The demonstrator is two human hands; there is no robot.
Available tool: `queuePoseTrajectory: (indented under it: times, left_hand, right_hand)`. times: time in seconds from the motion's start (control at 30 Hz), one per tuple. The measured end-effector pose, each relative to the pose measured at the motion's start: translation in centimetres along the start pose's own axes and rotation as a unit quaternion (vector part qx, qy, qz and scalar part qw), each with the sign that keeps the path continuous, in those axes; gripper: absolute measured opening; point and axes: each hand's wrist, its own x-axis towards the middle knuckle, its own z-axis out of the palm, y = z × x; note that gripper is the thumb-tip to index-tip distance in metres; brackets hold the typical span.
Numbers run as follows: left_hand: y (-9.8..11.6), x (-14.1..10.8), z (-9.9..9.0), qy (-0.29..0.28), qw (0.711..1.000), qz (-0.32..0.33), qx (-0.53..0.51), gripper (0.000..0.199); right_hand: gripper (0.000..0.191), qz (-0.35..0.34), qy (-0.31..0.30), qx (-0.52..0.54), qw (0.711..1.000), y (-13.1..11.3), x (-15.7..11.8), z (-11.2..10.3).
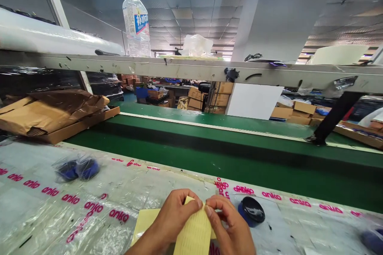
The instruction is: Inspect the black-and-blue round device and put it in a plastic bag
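My left hand [179, 213] is closed on a yellow paper sheet [193, 233] with faint rows of print, its thumb pressed on the upper part. At the top right corner of that sheet, the thumb and fingers of my right hand [229, 223] pinch together. More yellow paper [143, 223] lies flat on the table under my left hand. Just right of my right hand stands a round, dark blue object with a shiny black top [251, 210]. Two blue round objects in clear plastic bags [78, 168] rest on the table at the left.
The table [155, 189] is covered in plastic and pink-printed tape. Beyond it runs a green conveyor belt [191, 155]. A carton tray with brown paper [54, 113] sits at left. A shelf rail [179, 67] crosses above, bearing a plastic bottle [137, 24]. Another bagged blue object [372, 239] lies right.
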Motion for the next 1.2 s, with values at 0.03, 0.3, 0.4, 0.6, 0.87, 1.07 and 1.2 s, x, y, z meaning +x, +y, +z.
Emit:
queuePoseTrajectory:
  times: [0.03,0.3,0.4,0.6,0.87,1.07,1.2]
  left_hand:
    - [-0.1,0.1,-0.1,-0.004,1.0,0.0,0.005,0.042]
    - [-1.3,1.3,-1.9,0.033,0.936,0.126,0.328,0.018]
    - [-1.8,2.1,-2.4,0.014,0.916,0.166,0.364,0.015]
    - [-1.5,3.4,-1.3,0.032,0.851,0.314,0.421,0.033]
    - [-0.7,4.2,8.6,-0.074,0.876,0.292,0.376,0.062]
    - [-0.7,7.0,12.7,-0.079,0.901,0.201,0.376,0.08]
    - [-1.1,8.0,12.8,-0.073,0.907,0.208,0.358,0.064]
  right_hand:
    - [0.036,-0.011,0.017,-0.001,1.0,0.0,-0.1,0.0]
    - [0.049,0.108,0.187,0.012,0.976,1.2,-0.6,-5.7]
    - [0.059,0.18,0.199,0.016,0.963,1.7,-0.4,-9.0]
    - [0.049,0.209,0.151,0.002,0.966,1.6,0.7,-11.9]
    - [0.057,0.221,0.123,0.048,0.966,3.9,1.9,-13.1]
    - [0.064,0.236,0.118,0.105,0.959,5.5,1.8,-13.7]
    - [0.062,0.235,0.109,0.098,0.961,5.8,2.0,-14.1]
